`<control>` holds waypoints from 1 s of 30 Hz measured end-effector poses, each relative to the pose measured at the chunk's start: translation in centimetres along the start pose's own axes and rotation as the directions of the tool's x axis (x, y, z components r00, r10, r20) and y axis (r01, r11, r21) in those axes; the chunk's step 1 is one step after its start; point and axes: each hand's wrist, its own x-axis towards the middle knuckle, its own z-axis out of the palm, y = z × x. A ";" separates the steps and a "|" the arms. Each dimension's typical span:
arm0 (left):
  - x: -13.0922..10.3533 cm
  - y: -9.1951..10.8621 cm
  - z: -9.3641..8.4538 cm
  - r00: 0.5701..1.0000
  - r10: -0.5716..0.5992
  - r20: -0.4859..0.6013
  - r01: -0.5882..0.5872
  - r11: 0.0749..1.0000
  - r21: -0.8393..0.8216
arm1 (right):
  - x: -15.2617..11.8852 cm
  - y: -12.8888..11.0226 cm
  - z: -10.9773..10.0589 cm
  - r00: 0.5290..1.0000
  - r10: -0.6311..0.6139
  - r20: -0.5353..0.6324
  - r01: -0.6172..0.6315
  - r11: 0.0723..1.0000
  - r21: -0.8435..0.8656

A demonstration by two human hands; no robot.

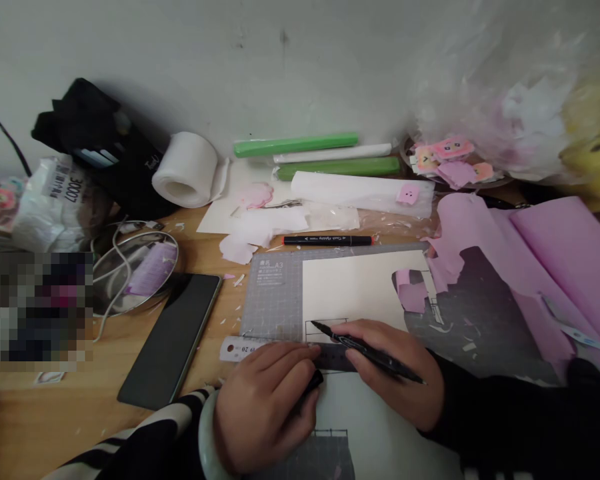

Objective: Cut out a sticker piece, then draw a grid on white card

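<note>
My right hand (393,370) grips a black pen (375,353), its tip at a drawn rectangle on the cream paper (353,287). Flat across the paper lies a metal ruler (337,357), pressed down by the fingers of my left hand (267,403). A small black cap sticks out between my left thumb and index finger. Under the paper is a grey cutting mat (275,307). Near the bottom, more drawn lines show by a cut-out edge of the paper.
A phone (173,340) and a round dish (135,273) with a cable are at left. Behind lie a black marker (327,241), a white roll (186,170) and green rolls (295,143). Pink paper (570,267) and scissors (580,333) are at right.
</note>
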 end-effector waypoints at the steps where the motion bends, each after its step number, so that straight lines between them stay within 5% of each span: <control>1: 0.0 0.0 -0.1 1.000 0.004 -0.001 -0.004 1.000 -0.002 | 0.0 0.0 0.0 1.000 0.000 -0.005 0.000 1.000 -0.001; 30: -0.3 0.1 0.9 0.995 -0.046 -0.083 0.044 0.999 -0.021 | -0.2 0.1 0.2 1.000 -0.002 0.013 0.002 1.000 -0.014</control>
